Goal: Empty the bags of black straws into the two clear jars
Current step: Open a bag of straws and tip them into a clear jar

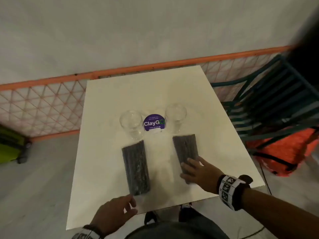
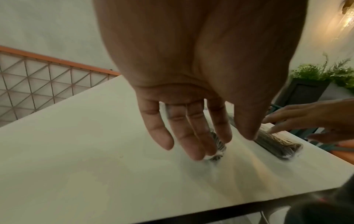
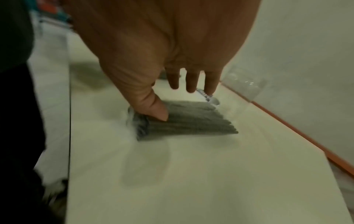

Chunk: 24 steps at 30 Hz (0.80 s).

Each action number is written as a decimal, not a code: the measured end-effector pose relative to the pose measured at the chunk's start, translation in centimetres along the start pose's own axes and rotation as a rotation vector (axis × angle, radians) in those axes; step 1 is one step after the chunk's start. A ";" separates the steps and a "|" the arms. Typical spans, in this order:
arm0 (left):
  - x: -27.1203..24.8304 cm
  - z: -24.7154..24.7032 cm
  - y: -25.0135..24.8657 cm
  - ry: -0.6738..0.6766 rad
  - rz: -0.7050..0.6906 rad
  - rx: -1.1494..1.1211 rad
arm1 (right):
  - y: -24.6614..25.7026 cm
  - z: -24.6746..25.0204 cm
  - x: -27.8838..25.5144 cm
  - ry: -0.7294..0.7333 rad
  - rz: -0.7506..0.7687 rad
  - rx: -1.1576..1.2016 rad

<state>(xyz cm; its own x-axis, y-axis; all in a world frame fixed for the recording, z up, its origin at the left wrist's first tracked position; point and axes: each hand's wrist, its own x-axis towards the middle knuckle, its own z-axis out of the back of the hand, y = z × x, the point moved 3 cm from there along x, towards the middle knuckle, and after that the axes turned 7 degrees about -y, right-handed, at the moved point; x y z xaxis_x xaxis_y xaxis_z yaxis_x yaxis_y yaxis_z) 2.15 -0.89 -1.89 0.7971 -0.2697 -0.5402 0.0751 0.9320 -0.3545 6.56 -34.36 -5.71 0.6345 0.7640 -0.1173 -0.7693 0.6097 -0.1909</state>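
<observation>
Two clear jars stand mid-table, the left jar [image 1: 132,124] and the right jar [image 1: 176,118], both with nothing in them. In front of each lies a clear bag of black straws, flat on the white table [image 1: 107,169]. My left hand [image 1: 131,204] is at the near end of the left bag [image 1: 136,168], its straight fingertips [image 2: 195,154] touching the bag's end [image 2: 218,153]. My right hand [image 1: 189,168] lies over the near end of the right bag [image 1: 185,149]. Its thumb [image 3: 153,109] presses on the right bag [image 3: 191,121] and its fingers stay straight above it.
A round purple ClayGo sticker [image 1: 154,124] sits between the jars. A dark slatted chair [image 1: 269,104] and an orange bag [image 1: 284,152] stand right of the table. An orange-railed mesh fence [image 1: 43,107] runs behind it, and a green case [image 1: 8,145] lies on the floor at left.
</observation>
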 end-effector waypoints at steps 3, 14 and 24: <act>0.9 0.1 -0.9 -0.042 0.042 0.011 | -1.7 -1.7 0.5 0.093 0.126 -0.035; 4.3 1.6 -10.7 -0.292 0.020 -0.171 | -3.6 -3.2 3.0 0.160 0.336 0.133; 7.4 5.7 -17.9 -0.383 -0.159 -0.371 | -10.2 3.7 4.7 -0.148 -0.264 1.208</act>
<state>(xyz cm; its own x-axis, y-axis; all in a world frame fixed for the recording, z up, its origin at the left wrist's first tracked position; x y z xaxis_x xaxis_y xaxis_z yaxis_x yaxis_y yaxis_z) 10.12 -18.14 4.81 0.9593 -0.2282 -0.1662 0.0516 0.7207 -0.6913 17.12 -36.17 -0.73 0.8258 0.5574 -0.0860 -0.2452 0.4922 0.8352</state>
